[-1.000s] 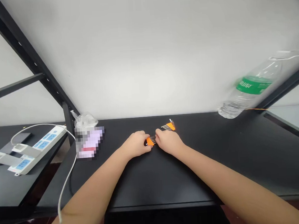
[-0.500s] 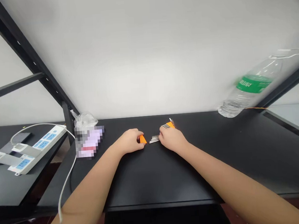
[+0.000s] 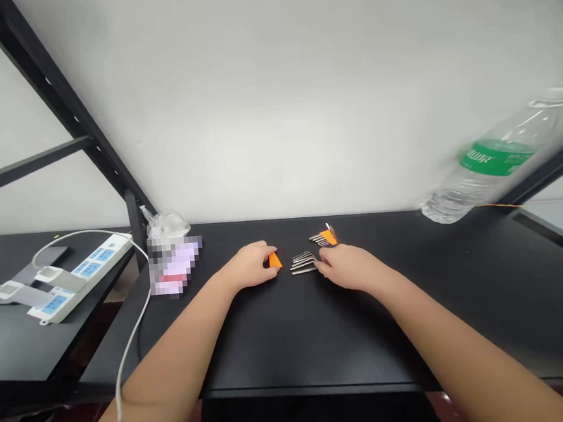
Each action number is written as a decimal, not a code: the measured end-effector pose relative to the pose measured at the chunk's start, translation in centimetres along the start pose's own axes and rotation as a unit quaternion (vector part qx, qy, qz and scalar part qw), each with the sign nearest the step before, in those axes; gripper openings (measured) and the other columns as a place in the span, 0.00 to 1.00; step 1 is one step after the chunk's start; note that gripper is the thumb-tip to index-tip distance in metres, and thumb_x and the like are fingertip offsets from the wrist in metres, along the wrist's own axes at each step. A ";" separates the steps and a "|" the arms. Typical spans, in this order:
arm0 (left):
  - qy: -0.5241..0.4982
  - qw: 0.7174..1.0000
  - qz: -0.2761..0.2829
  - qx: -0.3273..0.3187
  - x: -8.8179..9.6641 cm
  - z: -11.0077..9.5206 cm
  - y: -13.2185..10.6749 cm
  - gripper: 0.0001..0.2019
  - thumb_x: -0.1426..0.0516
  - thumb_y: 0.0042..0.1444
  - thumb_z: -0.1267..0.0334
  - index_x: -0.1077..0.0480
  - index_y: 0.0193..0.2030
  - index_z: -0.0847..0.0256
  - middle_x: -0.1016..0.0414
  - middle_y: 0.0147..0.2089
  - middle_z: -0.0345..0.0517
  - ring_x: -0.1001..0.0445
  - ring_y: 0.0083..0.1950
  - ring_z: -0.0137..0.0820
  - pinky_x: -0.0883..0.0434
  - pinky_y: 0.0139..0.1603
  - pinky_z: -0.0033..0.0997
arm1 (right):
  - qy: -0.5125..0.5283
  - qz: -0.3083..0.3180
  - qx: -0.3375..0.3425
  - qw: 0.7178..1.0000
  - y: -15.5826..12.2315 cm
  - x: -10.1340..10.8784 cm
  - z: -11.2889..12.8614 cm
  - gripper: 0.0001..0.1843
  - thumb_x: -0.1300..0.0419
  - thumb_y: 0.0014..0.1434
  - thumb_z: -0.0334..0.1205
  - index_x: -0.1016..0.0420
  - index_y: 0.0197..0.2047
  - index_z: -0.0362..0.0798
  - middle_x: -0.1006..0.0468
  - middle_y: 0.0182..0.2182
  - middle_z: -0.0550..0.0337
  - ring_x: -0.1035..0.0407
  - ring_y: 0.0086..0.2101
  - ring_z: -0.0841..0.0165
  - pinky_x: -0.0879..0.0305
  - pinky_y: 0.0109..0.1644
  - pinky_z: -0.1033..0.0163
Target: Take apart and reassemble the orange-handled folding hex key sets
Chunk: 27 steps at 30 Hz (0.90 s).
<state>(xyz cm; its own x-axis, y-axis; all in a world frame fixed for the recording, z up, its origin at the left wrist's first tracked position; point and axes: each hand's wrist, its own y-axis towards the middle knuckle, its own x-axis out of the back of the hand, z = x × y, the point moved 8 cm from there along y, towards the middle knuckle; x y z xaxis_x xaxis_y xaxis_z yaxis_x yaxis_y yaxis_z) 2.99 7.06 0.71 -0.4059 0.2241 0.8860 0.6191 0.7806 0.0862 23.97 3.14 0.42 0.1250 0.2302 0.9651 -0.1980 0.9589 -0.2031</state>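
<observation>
My left hand (image 3: 255, 266) is closed around an orange plastic holder (image 3: 274, 261), its thumb and fingers on the holder's edges. Several loose L-shaped hex keys (image 3: 304, 262) lie side by side on the black table between my hands. At their right ends is my right hand (image 3: 343, 265), fingers drawn together in a pinch on a hex key; the fingertips are partly hidden. Just beyond that hand, a second orange holder (image 3: 329, 236) lies on the table with several hex keys in it.
A large clear water bottle (image 3: 492, 157) with a green label stands at the back right. To the left are a clear plastic bag (image 3: 168, 225), a blurred-out purple item (image 3: 182, 261), a white power strip (image 3: 85, 278) and a white cable (image 3: 126, 358) passing over my left forearm.
My right hand has shifted right and nearer, uncovering more of the loose hex keys and the second orange holder. My left hand keeps its hold; the view has turned slightly.
</observation>
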 end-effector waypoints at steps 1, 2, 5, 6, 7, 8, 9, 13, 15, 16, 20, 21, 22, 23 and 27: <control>0.001 1.000 0.001 0.002 0.0 0.1 0.0 0.27 0.39 0.55 0.56 0.25 0.62 0.56 0.23 0.48 0.50 0.23 0.48 0.42 0.26 0.48 0.37 | 0.006 0.005 0.010 1.000 -0.1 0.1 0.0 0.17 0.46 0.69 0.50 0.28 0.33 0.50 0.21 0.33 0.52 0.28 0.29 0.62 0.42 0.31 0.60; 0.000 1.000 0.002 0.004 -0.1 0.1 0.1 0.27 0.39 0.55 0.56 0.26 0.62 0.56 0.23 0.48 0.50 0.23 0.49 0.42 0.26 0.48 0.37 | 0.011 0.008 0.020 1.000 -0.2 0.1 0.1 0.15 0.44 0.67 0.49 0.28 0.32 0.50 0.21 0.32 0.53 0.29 0.28 0.63 0.44 0.30 0.60; 0.001 1.000 0.003 0.006 -0.1 0.3 0.2 0.26 0.39 0.55 0.57 0.26 0.62 0.55 0.23 0.50 0.49 0.24 0.50 0.42 0.26 0.49 0.36 | 0.017 0.015 0.052 0.998 -0.5 0.1 0.4 0.12 0.42 0.65 0.46 0.29 0.31 0.50 0.22 0.30 0.57 0.30 0.28 0.66 0.45 0.30 0.62; 0.002 1.000 0.002 0.007 0.0 0.3 0.2 0.26 0.39 0.55 0.57 0.26 0.62 0.55 0.24 0.50 0.49 0.24 0.50 0.41 0.26 0.50 0.36 | 0.021 0.021 0.063 0.998 -0.5 0.1 0.5 0.12 0.42 0.65 0.46 0.29 0.31 0.50 0.22 0.30 0.58 0.30 0.28 0.66 0.45 0.30 0.62; 0.003 1.000 0.000 0.008 0.0 0.4 0.2 0.26 0.39 0.55 0.57 0.26 0.61 0.55 0.24 0.51 0.49 0.24 0.50 0.41 0.26 0.51 0.36 | 0.026 0.028 0.071 0.997 -0.6 0.1 0.7 0.12 0.42 0.65 0.46 0.29 0.32 0.50 0.22 0.30 0.59 0.30 0.28 0.67 0.45 0.30 0.63; 0.004 1.000 -0.002 0.010 0.1 0.4 0.2 0.25 0.39 0.55 0.56 0.26 0.61 0.55 0.25 0.51 0.49 0.24 0.50 0.40 0.26 0.52 0.36 | 0.034 0.033 0.077 0.996 -0.7 0.1 0.7 0.12 0.42 0.65 0.45 0.29 0.32 0.50 0.22 0.30 0.60 0.30 0.28 0.67 0.45 0.30 0.63; 0.004 1.000 -0.004 0.011 0.1 0.4 0.2 0.25 0.40 0.55 0.56 0.26 0.61 0.55 0.25 0.52 0.49 0.24 0.50 0.40 0.26 0.52 0.36 | 0.043 0.033 0.080 0.995 -0.7 0.3 0.8 0.11 0.42 0.66 0.45 0.29 0.32 0.51 0.22 0.31 0.61 0.30 0.28 0.68 0.45 0.30 0.64; 0.007 1.000 -0.002 0.011 0.1 0.3 0.2 0.25 0.40 0.56 0.56 0.26 0.61 0.56 0.27 0.54 0.49 0.24 0.50 0.39 0.26 0.54 0.37 | 0.085 -0.012 0.081 0.993 -0.5 1.2 0.7 0.08 0.43 0.67 0.43 0.28 0.36 0.52 0.22 0.32 0.63 0.30 0.30 0.68 0.43 0.32 0.64; 0.009 1.000 -0.003 0.007 0.1 0.3 0.2 0.24 0.40 0.57 0.56 0.26 0.60 0.56 0.27 0.53 0.50 0.25 0.50 0.40 0.26 0.54 0.37 | 0.103 -0.035 0.083 0.991 -0.2 1.3 0.7 0.07 0.43 0.67 0.43 0.29 0.37 0.52 0.21 0.32 0.62 0.30 0.31 0.68 0.42 0.34 0.64; 0.010 1.000 -0.004 0.005 0.1 0.3 0.2 0.24 0.40 0.57 0.56 0.26 0.60 0.56 0.27 0.53 0.50 0.25 0.50 0.40 0.26 0.54 0.37 | 0.110 -0.040 0.083 0.990 0.1 1.2 0.7 0.07 0.42 0.67 0.43 0.29 0.37 0.51 0.21 0.32 0.62 0.30 0.31 0.68 0.42 0.34 0.64; 0.009 1.000 -0.007 0.008 0.0 0.4 0.2 0.25 0.40 0.56 0.56 0.26 0.62 0.56 0.27 0.53 0.50 0.25 0.50 0.40 0.26 0.54 0.37 | 0.119 -0.037 0.072 0.990 0.9 0.1 0.4 0.05 0.41 0.65 0.40 0.29 0.36 0.51 0.22 0.31 0.62 0.30 0.31 0.67 0.42 0.34 0.64; 0.008 1.000 -0.008 0.011 0.0 0.4 0.1 0.25 0.40 0.56 0.56 0.26 0.62 0.56 0.27 0.54 0.50 0.25 0.50 0.40 0.26 0.54 0.37 | 0.120 -0.037 0.067 0.990 1.0 -0.1 0.2 0.04 0.41 0.64 0.38 0.29 0.35 0.51 0.22 0.31 0.62 0.30 0.31 0.68 0.41 0.34 0.64; 0.007 1.000 -0.007 0.012 0.0 0.4 0.1 0.25 0.40 0.56 0.56 0.26 0.61 0.56 0.27 0.54 0.50 0.25 0.50 0.40 0.26 0.54 0.37 | 0.121 -0.038 0.061 0.990 1.1 -0.2 0.0 0.04 0.41 0.64 0.37 0.30 0.35 0.51 0.22 0.31 0.62 0.30 0.31 0.68 0.41 0.34 0.64; 0.005 1.000 -0.006 0.012 -0.1 0.4 0.1 0.25 0.40 0.56 0.56 0.26 0.61 0.56 0.27 0.54 0.50 0.24 0.50 0.40 0.26 0.54 0.37 | 0.123 -0.040 0.057 0.990 1.1 -0.3 -0.1 0.03 0.42 0.63 0.36 0.30 0.35 0.51 0.22 0.31 0.62 0.30 0.31 0.68 0.40 0.34 0.64; 0.003 1.000 -0.005 0.010 0.0 0.4 0.0 0.26 0.40 0.56 0.56 0.26 0.62 0.56 0.27 0.54 0.50 0.25 0.51 0.40 0.26 0.55 0.37 | 0.127 -0.052 0.070 0.988 1.0 -0.3 -0.4 0.05 0.42 0.63 0.34 0.27 0.42 0.52 0.22 0.35 0.60 0.29 0.32 0.67 0.36 0.36 0.63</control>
<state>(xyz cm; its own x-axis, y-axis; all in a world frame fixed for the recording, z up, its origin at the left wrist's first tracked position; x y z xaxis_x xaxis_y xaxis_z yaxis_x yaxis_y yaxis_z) 2.76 7.33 0.51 -0.4074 0.2127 0.8881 0.6022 0.7937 0.0861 24.07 4.12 -0.16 0.3877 0.1822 0.9036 -0.3022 0.9512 -0.0622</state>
